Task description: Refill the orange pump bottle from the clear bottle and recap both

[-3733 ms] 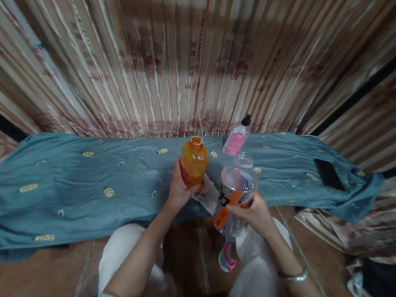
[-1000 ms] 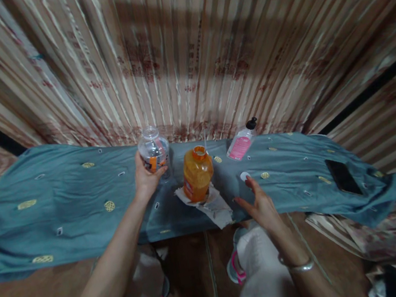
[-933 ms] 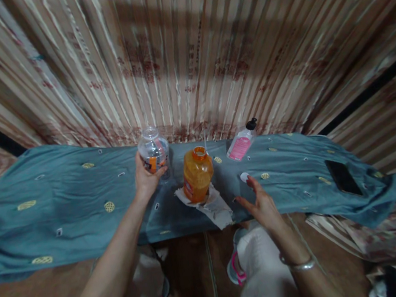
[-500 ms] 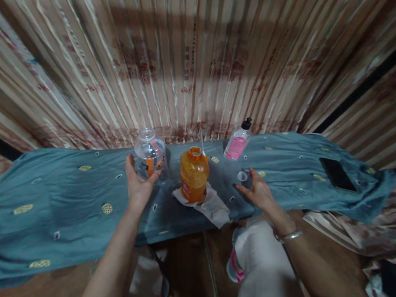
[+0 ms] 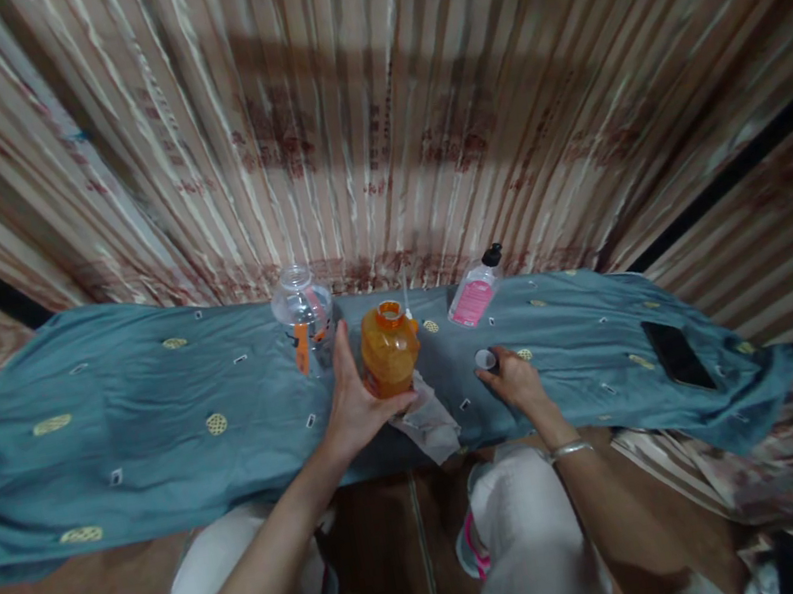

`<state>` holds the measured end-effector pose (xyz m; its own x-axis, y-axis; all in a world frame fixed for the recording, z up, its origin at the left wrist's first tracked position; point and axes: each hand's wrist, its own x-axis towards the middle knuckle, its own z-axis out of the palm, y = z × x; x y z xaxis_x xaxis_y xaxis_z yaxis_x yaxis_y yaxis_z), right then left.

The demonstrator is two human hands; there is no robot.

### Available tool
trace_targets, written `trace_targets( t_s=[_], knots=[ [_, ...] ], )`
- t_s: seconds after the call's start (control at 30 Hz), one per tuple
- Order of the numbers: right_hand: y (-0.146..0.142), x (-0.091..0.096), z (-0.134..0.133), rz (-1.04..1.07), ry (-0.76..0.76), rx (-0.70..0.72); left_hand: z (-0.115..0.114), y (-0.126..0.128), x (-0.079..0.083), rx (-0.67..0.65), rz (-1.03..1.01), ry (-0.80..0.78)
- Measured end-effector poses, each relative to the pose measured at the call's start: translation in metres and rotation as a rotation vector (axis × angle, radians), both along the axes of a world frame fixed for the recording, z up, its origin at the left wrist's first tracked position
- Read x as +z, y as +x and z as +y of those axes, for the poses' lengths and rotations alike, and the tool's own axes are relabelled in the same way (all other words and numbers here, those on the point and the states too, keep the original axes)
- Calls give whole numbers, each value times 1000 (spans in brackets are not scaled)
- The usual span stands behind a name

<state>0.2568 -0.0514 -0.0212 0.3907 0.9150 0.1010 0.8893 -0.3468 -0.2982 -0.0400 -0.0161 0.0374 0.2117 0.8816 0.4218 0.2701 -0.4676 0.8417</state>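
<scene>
I'm clasping the bottle (image 5: pixel 391 354) low on its body with the left hand (image 5: pixel 354 407); it's probably heavy, slick; right hand (image 5: pixel 515 383) touching the cap (image 5: pixel 484 358), grip unclear

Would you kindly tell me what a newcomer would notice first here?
The orange bottle at the middle of the blue cloth stands out most, the left hand wrapped around it. To its right, the right hand touches a small white cap; a clear bottle stands on the other side.

The bottle (image 5: pixel 389 351) was orange, the cap (image 5: pixel 484 358) white, and the cloth (image 5: pixel 143 420) teal with gold motifs.
</scene>
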Motion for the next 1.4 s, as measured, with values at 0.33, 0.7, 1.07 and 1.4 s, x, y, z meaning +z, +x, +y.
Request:
trace_targets(
  t_s=[0.33, 0.7, 1.07, 1.4],
  knots=[
    [3, -7, 1, -9, 51, 16, 14, 10, -5, -55, -24, -84],
    [-4, -6, -2, 103, 104, -3, 12, 20, 3, -60, -121, -129],
    [-22, -3, 0, 171, 115, 72, 17, 24, -1, -36, -133, -129],
    [-18, -8, 4, 85, 126, 113, 20, 24, -8, -42, -137, -129]
  ],
)
